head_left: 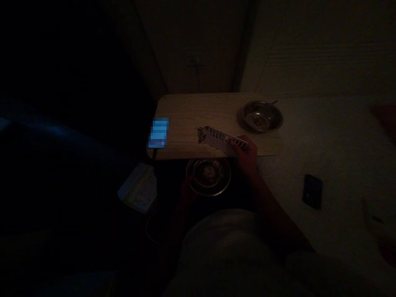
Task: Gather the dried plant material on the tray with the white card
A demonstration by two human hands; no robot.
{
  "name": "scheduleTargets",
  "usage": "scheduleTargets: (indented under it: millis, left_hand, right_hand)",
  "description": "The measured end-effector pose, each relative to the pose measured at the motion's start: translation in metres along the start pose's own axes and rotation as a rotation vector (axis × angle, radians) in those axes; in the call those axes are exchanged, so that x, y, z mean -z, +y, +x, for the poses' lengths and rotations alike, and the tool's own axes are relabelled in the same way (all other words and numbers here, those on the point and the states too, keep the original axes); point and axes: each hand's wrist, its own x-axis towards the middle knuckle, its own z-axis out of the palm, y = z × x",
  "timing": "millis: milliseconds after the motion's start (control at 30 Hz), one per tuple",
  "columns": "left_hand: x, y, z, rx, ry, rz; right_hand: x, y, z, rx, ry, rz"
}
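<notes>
1. The strip (224, 142), pale and with a row of dark slots, lies at a slant over the front part of the table (179, 107). Its far end points left, into the crumbs (201, 135); whether it lies flat on the wood or is slightly raised, I cannot tell.
2. The right hand (246, 156) holds the strip by its right end, fingers closed on it and the thumb over the slotted face.
3. The crumbs, small and dark, are in a loose patch on the table around the strip's left end, with a few specks near its lower edge.
4. The round bowl (212, 194) is just below the table's front edge, nearer the person, with pale bits inside.
5. The left hand (188, 187) is at the round bowl's left rim. It is too dark to tell how its fingers stand.
6. The steel bowl (277, 122) rests on the table's right part, behind the right hand, with a thin piece (274, 102) jutting past its far rim.
7. A lit screen (158, 133), blurred out, is at the table's left end.
8. Well apart to the right, a dark flat object (312, 192) lies on the pale surface (287, 177).
</notes>
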Motion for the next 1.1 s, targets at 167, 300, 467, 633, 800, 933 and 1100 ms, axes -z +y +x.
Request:
scheduleTargets:
  millis: [167,300,467,633,800,933,1100]
  left_hand:
    - [0.001,0.000,0.001,-0.002,-0.024,0.028]
    - [0.009,-0.005,0.008,-0.084,0.002,0.064]
    - [0.020,-0.009,0.016,-0.129,0.020,0.077]
    - [0.016,-0.006,0.013,-0.078,-0.011,0.059]
    - [0.005,-0.003,0.005,-0.041,0.011,0.018]
    - [-0.001,0.000,0.000,0.003,0.005,0.011]
    - [-0.002,0.002,-0.002,0.002,0.019,0.026]
  right_hand:
    - [0.000,0.000,0.000,0.010,-0.018,0.000]
    - [0.000,0.000,-0.001,0.005,-0.021,0.023]
    - [0.000,-0.001,-0.001,0.006,-0.017,0.028]
    - [0.003,-0.003,0.000,0.003,0.001,-0.002]
    - [0.017,-0.005,0.009,-0.002,0.046,-0.050]
    - [0.035,-0.010,0.019,-0.015,0.074,-0.079]
    - [0.044,-0.014,0.022,-0.035,-0.012,-0.124]
